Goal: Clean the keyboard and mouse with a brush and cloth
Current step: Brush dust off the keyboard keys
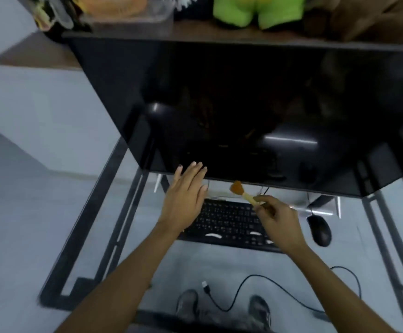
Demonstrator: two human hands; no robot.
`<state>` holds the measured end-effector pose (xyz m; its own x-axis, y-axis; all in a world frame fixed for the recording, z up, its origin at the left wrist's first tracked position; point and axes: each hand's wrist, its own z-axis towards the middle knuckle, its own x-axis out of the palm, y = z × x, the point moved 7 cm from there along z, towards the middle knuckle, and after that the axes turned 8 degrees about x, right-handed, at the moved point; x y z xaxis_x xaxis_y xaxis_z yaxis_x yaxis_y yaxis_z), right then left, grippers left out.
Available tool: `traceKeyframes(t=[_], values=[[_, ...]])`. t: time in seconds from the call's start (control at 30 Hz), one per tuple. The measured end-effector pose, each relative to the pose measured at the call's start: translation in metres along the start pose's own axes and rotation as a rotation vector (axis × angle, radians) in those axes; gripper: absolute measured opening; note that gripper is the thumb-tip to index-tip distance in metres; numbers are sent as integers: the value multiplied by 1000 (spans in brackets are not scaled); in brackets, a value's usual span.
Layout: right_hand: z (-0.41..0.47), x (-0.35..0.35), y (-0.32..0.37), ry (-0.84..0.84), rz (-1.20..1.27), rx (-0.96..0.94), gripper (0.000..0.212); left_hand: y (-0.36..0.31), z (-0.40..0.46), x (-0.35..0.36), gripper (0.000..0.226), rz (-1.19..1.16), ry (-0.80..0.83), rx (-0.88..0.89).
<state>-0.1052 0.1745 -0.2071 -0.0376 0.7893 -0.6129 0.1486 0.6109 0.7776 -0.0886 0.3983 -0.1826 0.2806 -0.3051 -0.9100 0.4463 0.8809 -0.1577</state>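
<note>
A black keyboard lies on a glass desk under the monitor's lower edge. A black mouse rests to its right. My right hand is shut on a small brush with a pale handle and orange-brown bristles. The bristles point up and left, above the keyboard's far edge. My left hand hovers flat with fingers spread over the keyboard's left end, empty. No cloth is visible.
A large dark monitor fills the middle of the view. The glass desk has a black metal frame. A loose USB cable lies below on the floor beside my shoes. Plush toys sit on a shelf above.
</note>
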Motion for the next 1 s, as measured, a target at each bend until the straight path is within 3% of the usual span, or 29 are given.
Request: traceKeyframes(t=[0.23,0.5,0.63,0.8,0.93,1.0], values=[[12,97,-6,-21,-123,108,7,103,-111,73,49,-93,204,-263],[34,168,30,47,1,154,17,126,-170,131,60,-224,350,-295],[40,197,47,178,-31,119,12,127,-172,138,54,-246,340,-277],[64,182,41,2,-124,195,16,125,-171,137,55,-250,361,-270],[59,198,49,165,12,220,15,127,-172,137,56,-254,365,-284],[64,194,48,85,-102,191,17,128,-172,136,55,-263,356,-290]])
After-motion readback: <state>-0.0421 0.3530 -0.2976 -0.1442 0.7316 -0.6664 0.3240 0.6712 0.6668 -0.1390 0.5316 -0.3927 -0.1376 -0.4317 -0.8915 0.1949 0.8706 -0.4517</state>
